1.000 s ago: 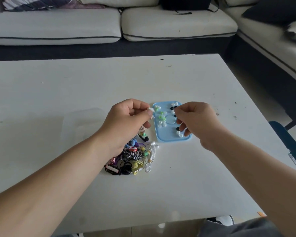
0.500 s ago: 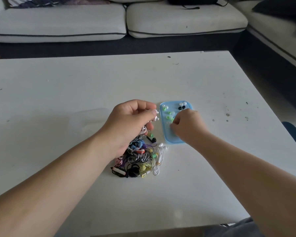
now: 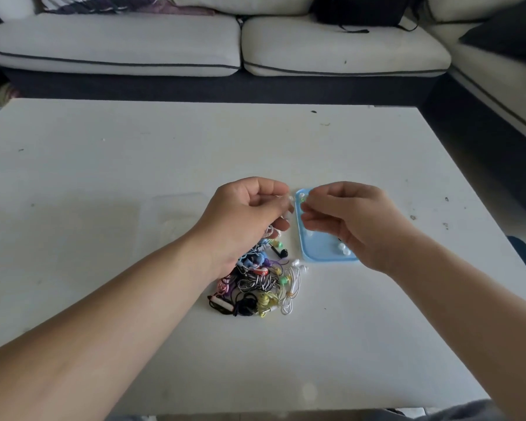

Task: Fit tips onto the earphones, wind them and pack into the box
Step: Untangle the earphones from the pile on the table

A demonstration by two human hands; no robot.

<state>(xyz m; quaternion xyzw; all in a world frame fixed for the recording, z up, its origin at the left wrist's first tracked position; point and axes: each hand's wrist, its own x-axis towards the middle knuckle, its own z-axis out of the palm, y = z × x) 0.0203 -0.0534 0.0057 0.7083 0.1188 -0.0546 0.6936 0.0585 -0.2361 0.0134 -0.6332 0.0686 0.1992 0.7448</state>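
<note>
my right hand (image 3: 346, 220) is back off the tray (image 3: 322, 255), pinching a tip, i judge; left hand (image 3: 249, 214) grips an earbud (image 3: 289, 205); pile (image 3: 255, 284) unwound, unpacked

Two hands (image 3: 249, 208) (image 3: 349, 217), one blue tray (image 3: 321, 249), one earphone pile (image 3: 261, 284)

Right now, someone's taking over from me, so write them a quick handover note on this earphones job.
Left hand: pinches a white earphone, its cable trailing down to the pile.
Right hand: fingers pinched beside that bud; any tip between them is too small to see.
Loose tips lie in the blue tray; the tangled earphone pile sits beside it.
Done: nothing visibly packed.
Left: fit tips, wind, box them.
</note>
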